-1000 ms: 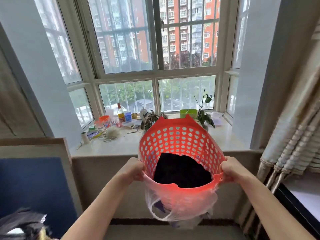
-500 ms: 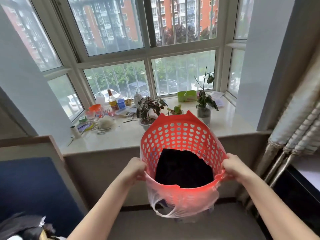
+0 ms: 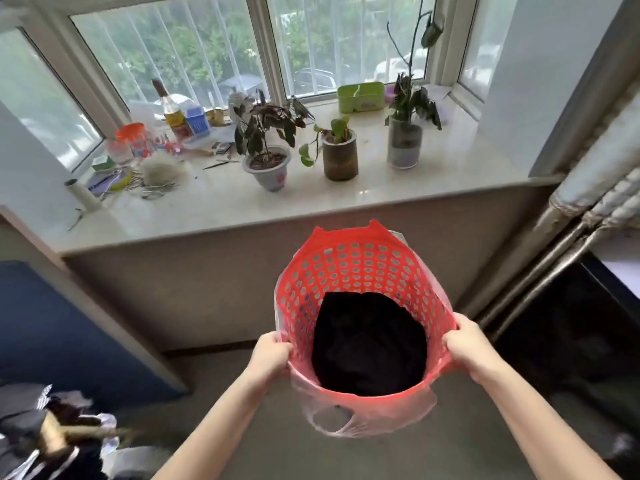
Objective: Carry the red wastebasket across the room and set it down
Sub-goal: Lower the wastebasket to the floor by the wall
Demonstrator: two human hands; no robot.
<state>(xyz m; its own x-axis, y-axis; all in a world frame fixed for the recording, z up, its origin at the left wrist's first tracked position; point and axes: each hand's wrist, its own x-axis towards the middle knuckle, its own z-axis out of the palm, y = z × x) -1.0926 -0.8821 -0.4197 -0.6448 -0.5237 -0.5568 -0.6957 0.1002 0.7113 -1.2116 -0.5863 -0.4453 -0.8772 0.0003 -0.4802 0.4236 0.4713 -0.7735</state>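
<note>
The red wastebasket (image 3: 349, 265) is a perforated plastic tub with a clear bag draped over its rim and something black in its bottom. It hangs in the air in front of me, below the window sill and above the grey floor. My left hand (image 3: 270, 355) grips the rim on the left side. My right hand (image 3: 467, 348) grips the rim on the right side. The basket tilts with its opening towards me.
A wide stone window sill (image 3: 346, 199) ahead carries three potted plants (image 3: 266, 161), a green box (image 3: 360, 97), bottles and small clutter at the left. Curtain and radiator pipes (image 3: 568, 230) stand right; a blue panel (image 3: 52, 323) and clothes (image 3: 45, 434) left.
The view has tipped downward and closer to the sill. The basket now sits lower against the wall below the sill and nearer the floor. Both hands keep their hold.
</note>
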